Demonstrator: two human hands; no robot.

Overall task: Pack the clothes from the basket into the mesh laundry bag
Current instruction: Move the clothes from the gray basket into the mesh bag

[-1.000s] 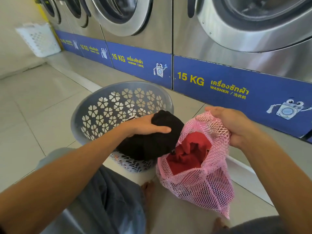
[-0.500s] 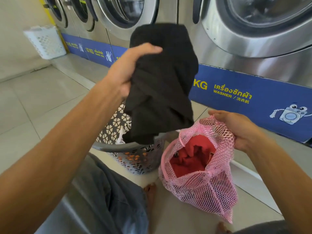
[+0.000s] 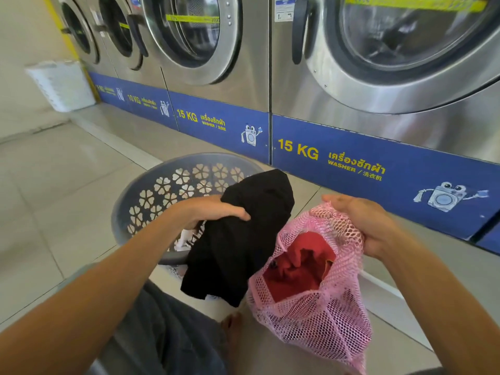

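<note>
While it hangs in soft folds below the curled fingers of the left hand (image 3: 213,209), the crumpled black cloth garment (image 3: 243,239) drapes over the near rim of the round grey plastic laundry basket (image 3: 151,190), whose wall is pierced with flower-shaped cut-outs. Just beside the garment's lower edge, the pink open-weave mesh laundry bag (image 3: 319,307) sags on the floor, its mouth gaping upward with a bunched red cloth (image 3: 300,269) inside. Some pale fabric shows inside the basket under the left wrist. Both stand on a floor of glossy pale tiles (image 3: 54,198), before a row of stainless-steel front-loading washing machines (image 3: 243,63) with round glass doors and a blue strip marked 15 KG. A white perforated plastic basket (image 3: 62,85) sits well beyond the left fingers by the wall. The right hand (image 3: 362,223) pinches the gathered rim of the bag, fingers closed tight on the mesh, holding the mouth up
</note>
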